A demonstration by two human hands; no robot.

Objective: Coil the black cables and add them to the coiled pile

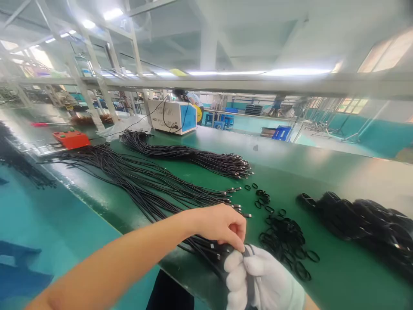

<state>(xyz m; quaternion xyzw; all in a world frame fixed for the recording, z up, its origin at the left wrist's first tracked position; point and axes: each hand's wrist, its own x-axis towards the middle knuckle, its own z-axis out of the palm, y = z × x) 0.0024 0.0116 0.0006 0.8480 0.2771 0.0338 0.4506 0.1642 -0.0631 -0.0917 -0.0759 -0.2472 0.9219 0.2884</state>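
Note:
My bare left hand (222, 226) comes in from the lower left, its thumb and finger pinched together at the top of my right hand. What lies between those fingertips is too small to tell. A white glove covers my right hand (254, 275), which is closed around a black cable (250, 282); most of it is hidden in the fist. Just left of the glove, pale connector ends show beside my fingers. Under and behind my left arm stretches a loose bundle of black cables (142, 185). Small black rings (285, 237) lie in a pile right of my hands.
Another cable bundle (180, 153) lies farther back on the green table (274, 168). Coiled black cables (358, 219) are heaped at right. A red device (71, 139) and a white-and-blue machine (174, 116) stand at left and back. A metal shelf beam (226, 84) crosses above.

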